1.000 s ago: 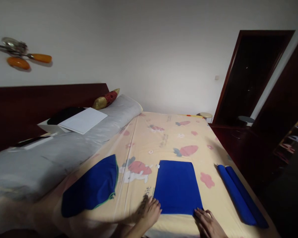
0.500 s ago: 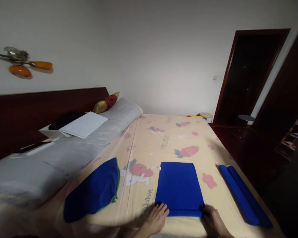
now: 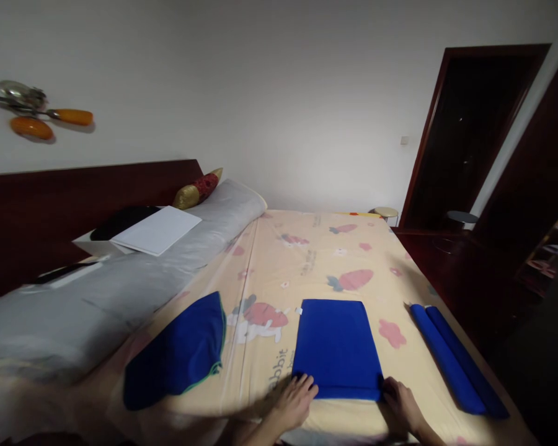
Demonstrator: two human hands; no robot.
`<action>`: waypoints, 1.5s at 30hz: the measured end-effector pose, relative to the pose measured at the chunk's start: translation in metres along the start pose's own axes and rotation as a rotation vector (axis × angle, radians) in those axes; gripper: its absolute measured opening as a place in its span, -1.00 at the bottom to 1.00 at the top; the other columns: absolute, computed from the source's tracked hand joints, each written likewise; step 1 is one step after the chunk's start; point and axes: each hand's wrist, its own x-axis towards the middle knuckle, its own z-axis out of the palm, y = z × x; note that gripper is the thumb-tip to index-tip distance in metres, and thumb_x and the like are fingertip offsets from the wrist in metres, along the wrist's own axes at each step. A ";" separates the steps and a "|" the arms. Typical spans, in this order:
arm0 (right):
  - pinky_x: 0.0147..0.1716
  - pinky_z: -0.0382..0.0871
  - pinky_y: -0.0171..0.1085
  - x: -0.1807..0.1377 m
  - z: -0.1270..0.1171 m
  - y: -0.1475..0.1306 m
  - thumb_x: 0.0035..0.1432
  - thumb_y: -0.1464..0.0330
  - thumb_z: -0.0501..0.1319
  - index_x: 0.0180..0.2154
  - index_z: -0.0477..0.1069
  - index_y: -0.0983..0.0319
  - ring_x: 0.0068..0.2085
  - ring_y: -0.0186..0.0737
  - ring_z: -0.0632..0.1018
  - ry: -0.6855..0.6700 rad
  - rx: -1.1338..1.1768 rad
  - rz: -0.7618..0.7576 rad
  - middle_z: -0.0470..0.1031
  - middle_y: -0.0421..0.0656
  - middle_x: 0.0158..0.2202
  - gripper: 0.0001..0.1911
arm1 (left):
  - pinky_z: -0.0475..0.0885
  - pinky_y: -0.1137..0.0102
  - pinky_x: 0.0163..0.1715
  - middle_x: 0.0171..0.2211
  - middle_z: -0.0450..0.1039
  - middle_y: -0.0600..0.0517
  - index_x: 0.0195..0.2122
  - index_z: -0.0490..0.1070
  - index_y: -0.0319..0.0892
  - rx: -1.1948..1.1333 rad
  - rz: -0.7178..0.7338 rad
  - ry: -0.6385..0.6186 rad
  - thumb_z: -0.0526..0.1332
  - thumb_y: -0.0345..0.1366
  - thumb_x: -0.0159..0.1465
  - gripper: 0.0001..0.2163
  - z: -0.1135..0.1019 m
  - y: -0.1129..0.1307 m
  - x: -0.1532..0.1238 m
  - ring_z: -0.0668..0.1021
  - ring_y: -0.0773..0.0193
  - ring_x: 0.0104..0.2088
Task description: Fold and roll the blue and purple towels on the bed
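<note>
A blue folded cloth (image 3: pixel 337 341) lies flat on the bed, with a small white tag at its far left corner. Along its near edge runs a narrow folded or rolled strip. At the left end of that strip, my left hand (image 3: pixel 297 399) has its fingers curled over the cloth; its thumb is hard to see. My right hand (image 3: pixel 402 399) pinches the strip's other end at the near right corner. Off to the left rests a dark blue drawstring pouch (image 3: pixel 179 353) with green edging and cord. Two blue rolls (image 3: pixel 456 362) lie side by side along the bed's right edge.
The bed sheet (image 3: pixel 316 269) is cream with strawberry and rabbit prints. Grey bedding (image 3: pixel 153 291) runs along the dark headboard (image 3: pixel 88 186), bearing a white flat box or board (image 3: pixel 158 230) and a red-gold cushion (image 3: pixel 198 189). Stools (image 3: pixel 385 212) stand beyond the bed near a dark doorway.
My right hand has shifted slightly at the near right corner, its fingers now more visible. My left hand stays at the left corner. The view has tilted a little.
</note>
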 end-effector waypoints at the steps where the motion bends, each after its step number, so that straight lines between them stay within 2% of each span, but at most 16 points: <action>1: -0.27 0.38 -0.26 0.000 0.002 0.000 0.08 0.36 0.01 -0.29 0.41 0.11 -0.31 -0.19 0.56 0.011 -0.026 0.003 0.57 -0.21 -0.36 -0.77 | 0.13 0.08 0.23 0.26 0.18 -0.04 0.17 0.20 -0.02 -0.002 0.003 0.010 0.03 -0.38 0.22 -0.54 0.001 -0.001 0.000 0.20 0.06 0.27; 4: -0.22 0.34 -0.22 -0.002 0.006 0.002 0.09 0.39 0.02 -0.22 0.42 0.13 -0.25 -0.13 0.54 0.051 -0.098 0.016 0.56 -0.14 -0.30 -0.74 | 0.13 0.09 0.22 0.25 0.19 -0.06 0.18 0.19 -0.04 0.014 0.002 0.015 -0.01 -0.40 0.24 -0.54 0.004 -0.003 0.000 0.20 0.07 0.26; 7: -0.22 0.30 -0.17 -0.004 0.008 0.004 0.09 0.41 0.05 -0.04 0.38 0.18 -0.20 -0.07 0.52 0.134 -0.270 -0.014 0.53 -0.08 -0.24 -0.63 | 0.11 0.08 0.23 0.27 0.16 -0.07 0.21 0.15 -0.05 0.034 -0.008 0.000 -0.03 -0.44 0.24 -0.51 0.006 -0.005 0.000 0.17 0.06 0.28; 10: -0.20 0.28 -0.19 -0.008 0.006 0.005 0.11 0.49 0.02 0.00 0.36 0.15 -0.19 -0.12 0.51 0.178 -0.458 -0.163 0.52 -0.09 -0.19 -0.58 | 0.12 0.07 0.23 0.28 0.15 -0.08 0.23 0.12 -0.04 0.050 -0.031 -0.014 -0.04 -0.49 0.21 -0.46 0.009 -0.007 0.002 0.16 0.07 0.28; 14: -0.07 0.24 -0.18 -0.013 0.003 0.000 0.09 0.56 0.01 -0.09 0.39 0.10 -0.13 -0.15 0.50 0.102 -0.545 -0.428 0.53 -0.16 -0.11 -0.60 | 0.20 0.08 0.18 0.28 0.15 -0.11 0.24 0.12 -0.06 0.058 -0.063 -0.032 -0.05 -0.54 0.18 -0.42 0.008 -0.005 0.004 0.18 0.06 0.28; 18: -0.01 0.19 -0.13 -0.016 0.002 -0.005 0.04 0.58 0.05 -0.07 0.39 0.18 -0.09 -0.10 0.47 0.121 -0.654 -0.481 0.52 -0.11 -0.08 -0.58 | 0.22 0.08 0.16 0.28 0.15 -0.15 0.25 0.11 -0.11 0.077 -0.091 -0.048 -0.05 -0.58 0.16 -0.40 -0.002 0.003 0.002 0.18 0.03 0.28; 25: -0.03 0.18 -0.08 -0.012 0.003 -0.007 0.03 0.60 0.08 -0.17 0.43 0.16 -0.12 -0.05 0.46 0.171 -0.697 -0.456 0.52 -0.11 -0.07 -0.63 | 0.17 0.06 0.18 0.22 0.24 -0.13 0.19 0.19 -0.11 0.104 -0.101 -0.022 -0.04 -0.59 0.14 -0.43 -0.019 0.005 0.000 0.25 0.06 0.24; 28: -0.05 0.18 -0.11 -0.010 0.000 -0.010 0.05 0.60 0.06 -0.23 0.44 0.13 -0.13 -0.10 0.45 0.149 -0.642 -0.403 0.51 -0.14 -0.06 -0.66 | 0.10 0.09 0.22 0.19 0.28 -0.09 0.14 0.25 -0.12 0.064 -0.091 0.000 -0.06 -0.60 0.13 -0.46 -0.026 -0.003 -0.003 0.26 0.09 0.23; 31: -0.11 0.19 -0.15 -0.007 -0.005 -0.014 0.08 0.58 0.05 -0.30 0.44 0.13 -0.16 -0.15 0.45 0.102 -0.553 -0.325 0.51 -0.16 -0.10 -0.70 | 0.08 0.14 0.21 0.05 0.40 -0.06 0.01 0.36 -0.11 0.005 -0.092 0.035 -0.04 -0.59 0.12 -0.53 -0.037 -0.011 -0.007 0.34 0.12 0.15; 35: -0.17 0.17 -0.20 -0.003 -0.007 -0.016 0.08 0.54 0.05 -0.29 0.44 0.12 -0.19 -0.18 0.45 0.039 -0.445 -0.248 0.50 -0.18 -0.17 -0.72 | 0.23 0.23 0.08 -0.16 0.48 0.01 -0.19 0.42 -0.07 -0.039 -0.104 0.056 0.03 -0.55 0.06 -0.64 -0.054 -0.017 -0.010 0.45 0.15 -0.04; 38: -0.15 0.16 -0.20 -0.004 -0.008 -0.021 0.03 0.54 0.03 -0.31 0.44 0.15 -0.19 -0.18 0.44 0.024 -0.409 -0.207 0.50 -0.15 -0.17 -0.71 | 0.30 0.31 -0.03 -0.24 0.49 0.05 -0.26 0.42 -0.05 -0.076 -0.110 0.039 0.08 -0.55 -0.01 -0.66 -0.062 -0.020 -0.011 0.49 0.17 -0.13; 42: -0.13 0.16 -0.17 -0.007 -0.011 -0.030 -0.09 0.50 0.06 -0.34 0.42 0.17 -0.15 -0.13 0.43 -0.065 -0.373 -0.217 0.49 -0.14 -0.21 -0.75 | 0.31 0.35 -0.10 -0.32 0.51 0.13 -0.35 0.44 -0.03 -0.141 -0.124 -0.009 0.16 -0.52 -0.06 -0.71 -0.062 -0.027 -0.011 0.51 0.20 -0.21; 45: -0.08 0.19 -0.14 -0.008 -0.011 -0.029 -0.09 0.44 0.07 -0.34 0.42 0.17 -0.07 -0.08 0.43 -0.119 -0.353 -0.196 0.51 -0.13 -0.17 -0.76 | 0.33 0.40 -0.27 -0.38 0.51 0.17 -0.39 0.45 -0.03 -0.199 -0.172 -0.054 0.20 -0.47 -0.11 -0.74 -0.057 -0.033 -0.011 0.51 0.23 -0.30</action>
